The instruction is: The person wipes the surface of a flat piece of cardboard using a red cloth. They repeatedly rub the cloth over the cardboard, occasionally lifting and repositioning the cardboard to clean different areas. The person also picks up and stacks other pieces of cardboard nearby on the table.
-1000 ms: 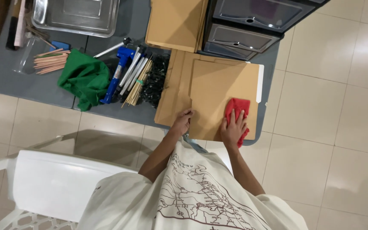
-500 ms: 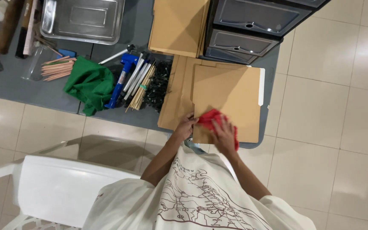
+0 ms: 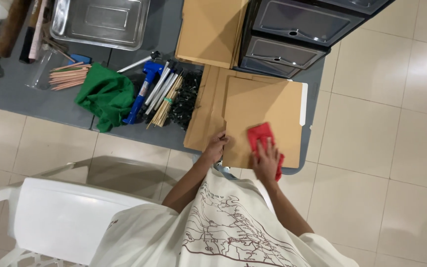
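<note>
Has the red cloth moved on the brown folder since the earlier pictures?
Yes. The red cloth under the right hand went from near the brown folder's right edge toward its left, then partway back.

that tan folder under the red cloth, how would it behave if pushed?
The tan folder looks thin and flat, so probably light and bendy. It would likely slide on the grey table; the left hand pins its edge while the right hand presses the red cloth.
</note>
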